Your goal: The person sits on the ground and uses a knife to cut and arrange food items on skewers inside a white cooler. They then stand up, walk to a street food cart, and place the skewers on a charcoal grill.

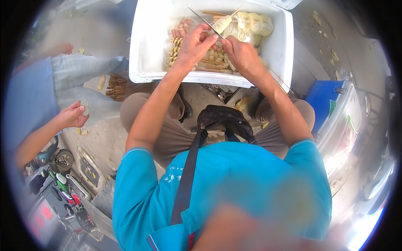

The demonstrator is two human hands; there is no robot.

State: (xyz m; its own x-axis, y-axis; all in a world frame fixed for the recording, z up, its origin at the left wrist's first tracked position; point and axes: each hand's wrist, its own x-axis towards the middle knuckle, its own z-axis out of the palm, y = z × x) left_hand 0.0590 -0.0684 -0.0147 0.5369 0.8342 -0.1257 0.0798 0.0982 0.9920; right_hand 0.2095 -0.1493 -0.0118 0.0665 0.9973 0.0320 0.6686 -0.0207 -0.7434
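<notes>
Over the white cooler box point(149, 40), my right hand point(241, 55) grips a knife point(204, 20) whose thin blade points up and to the left. My left hand point(196, 47) is beside it, fingers curled around the lower end of a pale, ridged piece of food point(222, 24) on a wooden skewer. The blade crosses in front of that piece; its exact contact is hidden by my fingers. Beneath my hands lie several skewers of spiral-cut food point(176, 50), pinkish meat pieces point(181, 29), and enoki mushrooms point(235, 33). Bagged pale round slices point(255, 23) are at the box's upper right.
At left, another person's hand point(73, 114) holds coins point(84, 107). A bundle of wooden sticks point(116, 88) stands near my left knee. A black bag point(224, 120) rests between my legs. A blue-and-white cooler point(325, 100) is at right; parked scooters point(64, 160) appear lower left.
</notes>
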